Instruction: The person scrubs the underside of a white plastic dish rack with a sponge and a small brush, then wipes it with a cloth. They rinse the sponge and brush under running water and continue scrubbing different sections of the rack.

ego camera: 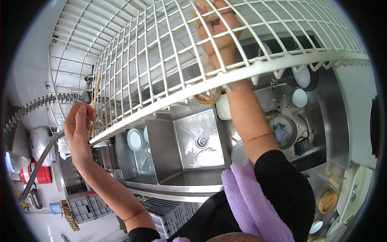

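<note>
A white coated wire rack (169, 99) spans the upper view. My right hand (219, 33) is raised behind its wires, with the fingers around a tan, rough-looking cloth or scrubber (208, 7) that the wires partly cover. My left hand (79, 133) is at the rack's left corner, fingers curled, against or just beside thin bamboo sticks (97, 87) standing there. Whether it grips the sticks or the rack cannot be told. Below the rack is a stainless steel sink (196, 157) with a wet bottom and a round drain (201, 141).
In the left basin (139, 165) sit white plates (135, 139). A metal bowl (282, 131) stands in the right basin amid scraps. A bamboo steamer (207, 96) is partly behind the rack. Left, a coiled-spring faucet hose (39, 165) curves down. Grey crates (89, 210) are on the floor.
</note>
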Tool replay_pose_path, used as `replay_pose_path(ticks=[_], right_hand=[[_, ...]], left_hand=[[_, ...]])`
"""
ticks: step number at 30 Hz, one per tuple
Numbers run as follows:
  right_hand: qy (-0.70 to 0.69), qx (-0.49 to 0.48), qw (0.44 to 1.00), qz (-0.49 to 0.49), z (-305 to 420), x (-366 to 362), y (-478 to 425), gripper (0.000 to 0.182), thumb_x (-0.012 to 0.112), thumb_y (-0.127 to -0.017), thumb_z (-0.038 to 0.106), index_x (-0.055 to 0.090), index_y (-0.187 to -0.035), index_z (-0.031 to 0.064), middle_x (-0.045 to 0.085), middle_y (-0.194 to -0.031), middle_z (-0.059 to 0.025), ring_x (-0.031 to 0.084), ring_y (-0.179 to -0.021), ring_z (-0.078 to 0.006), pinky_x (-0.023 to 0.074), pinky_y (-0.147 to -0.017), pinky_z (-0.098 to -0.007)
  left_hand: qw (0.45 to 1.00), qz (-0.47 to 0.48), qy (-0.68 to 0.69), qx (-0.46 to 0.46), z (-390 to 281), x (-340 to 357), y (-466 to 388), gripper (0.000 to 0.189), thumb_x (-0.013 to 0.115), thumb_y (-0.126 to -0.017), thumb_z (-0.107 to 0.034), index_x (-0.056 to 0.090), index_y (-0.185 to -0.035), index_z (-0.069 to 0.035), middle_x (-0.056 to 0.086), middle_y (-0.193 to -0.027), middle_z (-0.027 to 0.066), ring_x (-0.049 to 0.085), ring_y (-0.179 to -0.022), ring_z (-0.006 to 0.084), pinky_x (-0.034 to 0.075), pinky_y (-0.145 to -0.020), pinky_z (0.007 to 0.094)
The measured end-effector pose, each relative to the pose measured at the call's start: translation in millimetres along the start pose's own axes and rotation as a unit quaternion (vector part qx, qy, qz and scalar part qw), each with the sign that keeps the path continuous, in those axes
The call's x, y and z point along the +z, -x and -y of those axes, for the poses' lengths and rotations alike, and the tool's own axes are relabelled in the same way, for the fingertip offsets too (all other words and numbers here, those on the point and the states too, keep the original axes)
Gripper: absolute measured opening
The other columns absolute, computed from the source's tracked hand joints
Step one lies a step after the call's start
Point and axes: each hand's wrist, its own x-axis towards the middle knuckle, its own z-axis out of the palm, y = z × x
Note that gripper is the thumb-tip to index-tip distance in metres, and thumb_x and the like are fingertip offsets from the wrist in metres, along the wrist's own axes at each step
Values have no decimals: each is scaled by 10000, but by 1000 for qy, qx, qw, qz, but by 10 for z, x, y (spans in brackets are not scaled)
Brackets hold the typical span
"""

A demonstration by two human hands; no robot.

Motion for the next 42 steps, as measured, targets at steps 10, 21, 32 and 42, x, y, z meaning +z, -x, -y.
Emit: replay_pose_path(ticks=[10,21,32,42], right_hand=[[145,-4,989,-24,-257,-442,120,125,648,-992,146,613,-972,27,653,-819,-68,637,-761,-154,515,-685,-318],[35,121,984,129,-30,-633,559,309,697,-1005,167,666,-1288,47,666,-904,11,542,-804,-22,453,-742,-200],[-39,26,992,115,357,-260,392,275,658,-1024,112,681,-1290,48,642,-810,48,550,-747,-2,453,-673,-192],[-240,158,957,28,219,206,245,206,710,-1004,194,697,-1169,70,700,-1036,-4,633,-902,-49,513,-788,-218]], left_hand=[[1000,11,8,-10,-4,2,-30,294,501,-1035,-232,641,-854,-47,532,-699,-30,347,-620,41,261,-558,241],[1000,11,-4,-20,-7,-5,-16,277,500,-1027,-207,633,-842,-49,529,-706,-34,364,-628,42,281,-568,243],[999,-1,-20,-30,-12,-32,2,256,509,-1025,-208,639,-869,-53,524,-717,-40,355,-616,33,272,-557,238],[1000,2,-1,-3,-1,-13,5,270,508,-1036,-193,631,-858,-31,514,-728,-29,381,-658,52,290,-598,258]])
